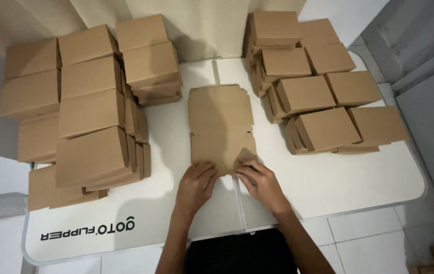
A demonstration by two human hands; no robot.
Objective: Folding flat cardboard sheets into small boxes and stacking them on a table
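Home packing station: a white folding table (328, 187) on a white tiled floor (379, 248), stacked on both sides with folded brown cardboard boxes (90, 111), against plain walls (201, 25).

I count one flat cardboard sheet (220, 124) on one white table (359, 187), two hands at it, and two stacks of folded boxes: left (87, 109), right (318, 83).

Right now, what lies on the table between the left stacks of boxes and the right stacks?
In the head view, a flat cardboard blank lies on the white table between them; both hands press its near edge.
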